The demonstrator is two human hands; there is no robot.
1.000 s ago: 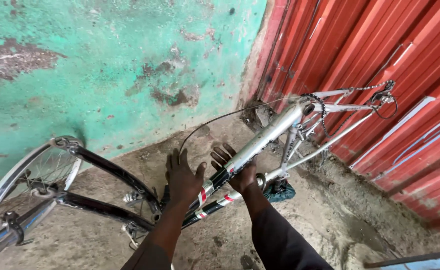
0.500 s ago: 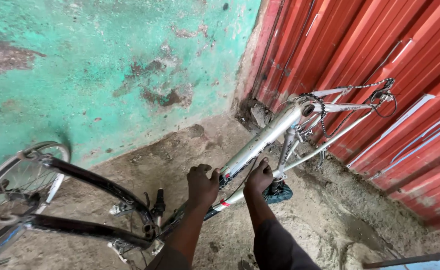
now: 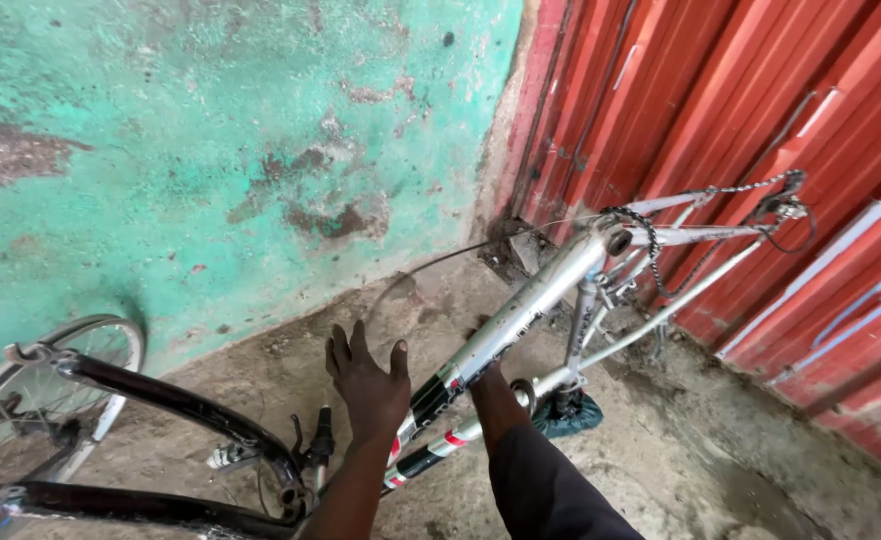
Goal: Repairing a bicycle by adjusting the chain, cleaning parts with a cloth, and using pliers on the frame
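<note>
Silver bike frame [image 3: 521, 315] lies upside down across the concrete floor [image 3: 701, 460], running from near centre up to the far right, where its chain [image 3: 706, 235] end leans by the red corrugated shutter [image 3: 761, 130]. Head view only: your left hand [image 3: 369, 385] is released, fingers spread, palm just beside or touching the near end of the frame tube, gripping nothing. Your right hand is hidden behind the tube; only the dark sleeve [image 3: 551, 490] shows, so cannot tell if it grasps. A second, black bike frame [image 3: 176, 405] with its wheel [image 3: 46, 390] sits near left, against the green wall [image 3: 211, 150]. Risk: with your left hand loose, the silver frame could roll or slide down the shutter. Its pedal rests on a teal rag [image 3: 571, 415], which could slip. The loose chain could snag your fingers.
</note>
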